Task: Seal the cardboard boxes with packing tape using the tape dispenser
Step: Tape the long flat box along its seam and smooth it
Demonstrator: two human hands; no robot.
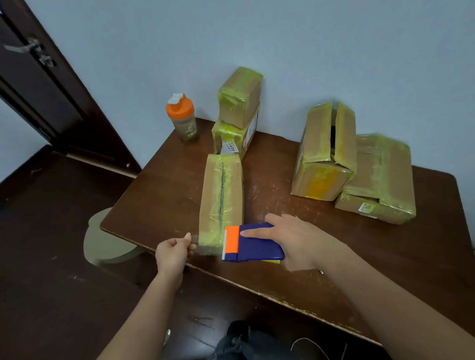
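Right hand (296, 242): grips the tape dispenser (255, 243), fingers wrapped over its blue body, index finger lying straight along the top face.
Tape dispenser: blue body, orange front piece with a toothed cutter edge facing left; held just off the near end of the long box, above the worktop's front edge.
Left hand (174, 251): pinches the free end of the clear tape (205, 246) between thumb and fingers.
Clear tape: a short strip stretched from the dispenser's cutter to the left hand, passing across the near end of the long box.
Long box (221, 198): narrow cardboard box lying lengthwise, near end at the worktop edge; top seam runs along its length, yellowish tape at both ends.
Stacked boxes (238, 112): two small taped boxes, one on the other, against the wall, just behind the long box.
Right-side boxes (323, 153): a taller box with its top seam gaping, leaning against a flatter taped box (381, 182).
Bottle (183, 118): orange lid, upright at the back left corner.
Worktop (163, 193): dark brown wood, scratched surface.
Door (32, 78): dark, metal handle, upper left.
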